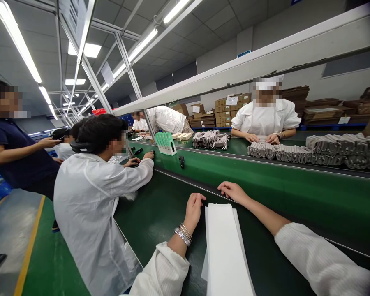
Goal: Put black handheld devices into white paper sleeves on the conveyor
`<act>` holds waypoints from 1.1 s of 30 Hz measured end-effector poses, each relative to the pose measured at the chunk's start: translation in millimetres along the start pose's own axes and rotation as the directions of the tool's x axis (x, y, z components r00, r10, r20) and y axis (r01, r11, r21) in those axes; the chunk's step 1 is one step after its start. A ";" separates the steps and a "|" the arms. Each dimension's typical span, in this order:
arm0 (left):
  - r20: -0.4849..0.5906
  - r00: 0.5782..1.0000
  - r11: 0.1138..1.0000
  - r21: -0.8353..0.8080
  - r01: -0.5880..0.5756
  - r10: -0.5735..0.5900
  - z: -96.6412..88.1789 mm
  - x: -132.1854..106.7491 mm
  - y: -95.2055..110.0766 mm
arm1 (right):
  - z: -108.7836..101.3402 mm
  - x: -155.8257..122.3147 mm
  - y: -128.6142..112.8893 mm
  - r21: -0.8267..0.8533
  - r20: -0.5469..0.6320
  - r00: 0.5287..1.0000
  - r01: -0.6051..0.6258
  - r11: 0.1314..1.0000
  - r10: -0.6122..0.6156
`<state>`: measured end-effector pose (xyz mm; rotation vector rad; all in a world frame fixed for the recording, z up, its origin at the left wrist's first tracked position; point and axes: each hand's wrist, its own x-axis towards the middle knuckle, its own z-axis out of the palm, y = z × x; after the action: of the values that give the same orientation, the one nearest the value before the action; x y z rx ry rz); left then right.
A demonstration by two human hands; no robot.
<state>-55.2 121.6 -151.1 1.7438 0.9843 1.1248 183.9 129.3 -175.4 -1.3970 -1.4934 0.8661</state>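
Note:
My left hand [193, 211], with bracelets at the wrist, is beside the top left corner of a stack of long white sheets [225, 242]. Its fingers are bent together; a small dark patch shows at their tips, too small to make out. Past the far end of the sheets, my right hand [233, 192] hovers at the edge of the green conveyor belt [265, 181]. Its fingers are loosely curved and apart, with nothing visible in them. The sheets lie lengthwise on the dark green worktop [160, 209], between my forearms.
A small black device [181, 161] lies on the belt near a green-and-white rack [165, 144]. Across it, a person in white [265, 115] handles bundled grey pieces [296, 154]. A co-worker in a white coat [92, 193] sits close at my left. A metal beam [234, 65] crosses above.

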 end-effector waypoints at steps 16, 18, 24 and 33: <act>0.002 1.000 1.000 0.007 -0.001 0.001 0.0 -0.8 2.5 | -0.5 -0.2 0.4 -0.003 -0.002 1.000 0.007 1.000 -0.007; 0.004 1.000 1.000 0.009 0.000 0.000 -0.1 -1.0 3.7 | -0.6 -0.6 -0.9 -0.006 0.000 1.000 0.001 1.000 -0.001; 0.007 1.000 1.000 0.012 0.000 -0.001 -0.3 -0.7 6.2 | -1.2 -1.0 -2.5 -0.004 0.004 1.000 -0.004 1.000 0.004; 0.011 1.000 1.000 0.011 -0.001 0.001 0.4 0.1 3.9 | -1.8 -1.3 -1.5 -0.009 -0.001 1.000 0.004 1.000 -0.004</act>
<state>-54.1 120.2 -147.6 1.7578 0.9849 1.1105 184.9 127.7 -173.5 -1.4002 -1.5005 0.8571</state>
